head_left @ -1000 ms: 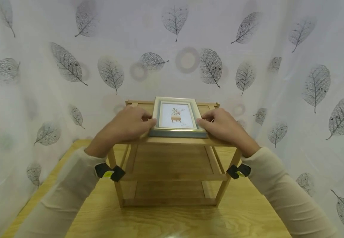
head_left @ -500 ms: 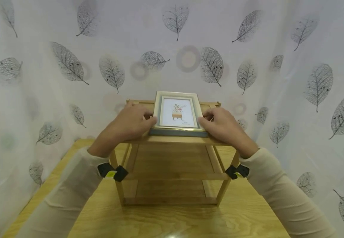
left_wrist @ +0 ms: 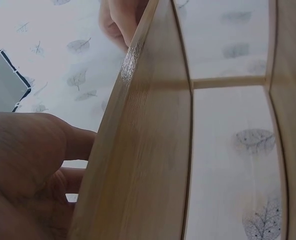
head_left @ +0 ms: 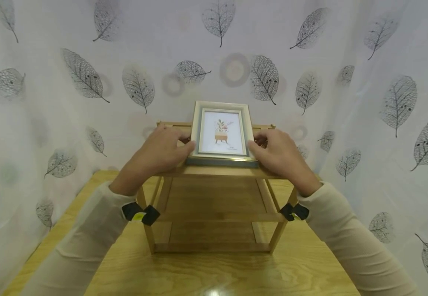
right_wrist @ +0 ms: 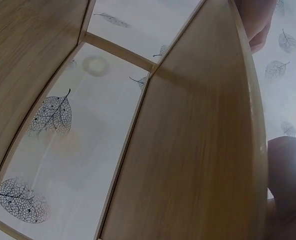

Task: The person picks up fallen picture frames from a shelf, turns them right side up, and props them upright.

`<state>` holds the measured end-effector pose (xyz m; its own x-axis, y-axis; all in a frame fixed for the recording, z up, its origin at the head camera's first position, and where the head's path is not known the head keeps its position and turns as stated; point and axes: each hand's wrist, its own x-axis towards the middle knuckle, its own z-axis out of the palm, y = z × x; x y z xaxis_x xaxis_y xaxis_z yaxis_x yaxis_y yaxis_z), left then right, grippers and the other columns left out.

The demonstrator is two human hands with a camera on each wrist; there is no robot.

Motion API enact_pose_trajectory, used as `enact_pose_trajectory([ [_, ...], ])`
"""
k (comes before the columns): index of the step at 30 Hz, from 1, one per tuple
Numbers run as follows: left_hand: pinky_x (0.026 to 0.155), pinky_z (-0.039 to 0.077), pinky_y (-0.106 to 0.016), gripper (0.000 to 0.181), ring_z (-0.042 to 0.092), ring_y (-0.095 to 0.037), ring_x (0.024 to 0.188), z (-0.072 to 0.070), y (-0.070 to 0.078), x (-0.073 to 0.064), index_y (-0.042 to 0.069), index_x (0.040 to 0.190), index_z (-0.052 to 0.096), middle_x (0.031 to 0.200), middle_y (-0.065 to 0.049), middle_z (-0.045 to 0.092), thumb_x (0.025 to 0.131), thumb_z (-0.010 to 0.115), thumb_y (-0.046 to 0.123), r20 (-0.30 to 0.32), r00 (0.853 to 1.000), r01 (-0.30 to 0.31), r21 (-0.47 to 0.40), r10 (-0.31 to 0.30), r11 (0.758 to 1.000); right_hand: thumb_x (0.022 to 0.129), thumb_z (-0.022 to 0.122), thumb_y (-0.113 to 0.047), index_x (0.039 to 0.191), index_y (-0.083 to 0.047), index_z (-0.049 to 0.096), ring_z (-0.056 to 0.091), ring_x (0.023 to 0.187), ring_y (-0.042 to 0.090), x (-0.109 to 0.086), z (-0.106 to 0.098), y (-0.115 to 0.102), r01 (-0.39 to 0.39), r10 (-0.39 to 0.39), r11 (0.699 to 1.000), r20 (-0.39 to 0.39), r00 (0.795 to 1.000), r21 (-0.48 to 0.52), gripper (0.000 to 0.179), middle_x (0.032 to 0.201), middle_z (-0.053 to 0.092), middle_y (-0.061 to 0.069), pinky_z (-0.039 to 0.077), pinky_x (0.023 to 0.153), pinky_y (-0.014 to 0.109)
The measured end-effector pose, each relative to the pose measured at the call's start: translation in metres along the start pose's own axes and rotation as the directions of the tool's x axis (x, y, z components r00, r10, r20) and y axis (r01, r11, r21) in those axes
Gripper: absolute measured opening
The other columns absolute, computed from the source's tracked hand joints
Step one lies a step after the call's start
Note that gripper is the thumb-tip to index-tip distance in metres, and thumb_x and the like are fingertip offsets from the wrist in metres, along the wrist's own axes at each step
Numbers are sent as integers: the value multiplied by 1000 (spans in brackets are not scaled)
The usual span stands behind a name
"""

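The left hand (head_left: 166, 150) and the right hand (head_left: 276, 150) grip a picture frame (head_left: 221, 133) between them, one at each side; it tilts at the front of the top shelf (head_left: 222, 170) of a wooden rack (head_left: 219, 217) standing on the worktop (head_left: 214, 273)

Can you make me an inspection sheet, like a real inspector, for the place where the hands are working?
Surface: pale wood-grain surface, with a wooden rack standing on it.
Job's things: picture frame, tilted back, its lower edge at the top of the rack; the print shows a plant in a legged pot.
Clutter: nothing seen.
Hands: left hand grips the frame's left side; right hand grips its right side.
Cables: none I can make out.
Surroundings: leaf-patterned sheet behind and at both sides; black wrist gear on both arms.
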<state>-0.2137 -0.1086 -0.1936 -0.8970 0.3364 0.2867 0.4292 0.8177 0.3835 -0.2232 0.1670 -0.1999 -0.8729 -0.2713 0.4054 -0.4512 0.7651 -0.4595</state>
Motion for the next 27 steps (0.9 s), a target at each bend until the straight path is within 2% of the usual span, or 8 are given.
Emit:
enact_pose_trajectory([
  [5, 114, 29, -56, 35, 45, -43, 131, 0, 0, -1, 0, 111, 73, 119, -13, 72, 101, 50, 25, -22, 1000, -12, -10, 12, 1000, 96, 58, -22, 110, 1, 71, 67, 96, 30, -1, 0, -1, -18, 18, 999, -13, 1000, 39, 30, 105, 72, 17, 53, 88, 45],
  [11, 115, 30, -55, 35, 49, -42, 130, -1, 1, -2, -1, 117, 72, 117, -15, 72, 98, 54, 21, -79, 996, -41, -28, 38, 999, 95, 63, -20, 109, 4, 70, 69, 91, 30, 0, -1, -1, -23, 30, 993, -56, 998, 119, 30, 103, 73, 18, 56, 86, 43],
  [15, 118, 28, -53, 38, 46, -41, 134, -1, 2, -2, -1, 125, 69, 126, -13, 70, 97, 56, 21, -116, 993, -40, -51, 34, 998, 95, 64, -19, 111, 4, 68, 69, 93, 30, 0, -1, -2, -30, 42, 986, -67, 997, 161, 28, 104, 72, 17, 57, 87, 43],
  [17, 119, 26, -52, 38, 44, -40, 137, -2, 2, -3, -1, 127, 68, 130, -12, 68, 97, 57, 21, -134, 990, -43, -59, 35, 997, 96, 65, -19, 113, 3, 67, 69, 94, 30, 0, -1, -3, -40, 53, 983, -69, 996, 179, 29, 105, 71, 16, 56, 88, 43],
  [20, 119, 26, -52, 35, 46, -40, 135, -1, 1, -4, 1, 124, 70, 127, -12, 69, 97, 59, 20, -161, 986, -52, -70, 40, 996, 96, 64, -20, 114, 2, 67, 68, 96, 29, -1, -1, -4, -58, 73, 979, -70, 995, 193, 29, 105, 71, 16, 56, 89, 44],
  [24, 112, 38, -52, 28, 58, -38, 123, -1, 1, -5, 3, 115, 75, 112, -13, 74, 95, 62, 18, -205, 977, -74, -95, 53, 993, 96, 64, -21, 113, 1, 66, 68, 96, 29, -2, -1, -6, -75, 94, 976, -82, 992, 204, 27, 106, 70, 15, 56, 89, 44],
  [27, 105, 46, -50, 27, 63, -36, 116, -1, 1, -4, 4, 113, 76, 111, -14, 75, 93, 64, 17, -233, 971, -83, -105, 57, 991, 97, 64, -20, 111, 1, 65, 69, 96, 29, -2, -1, -7, -74, 97, 974, -101, 990, 215, 26, 108, 69, 15, 57, 87, 43],
])
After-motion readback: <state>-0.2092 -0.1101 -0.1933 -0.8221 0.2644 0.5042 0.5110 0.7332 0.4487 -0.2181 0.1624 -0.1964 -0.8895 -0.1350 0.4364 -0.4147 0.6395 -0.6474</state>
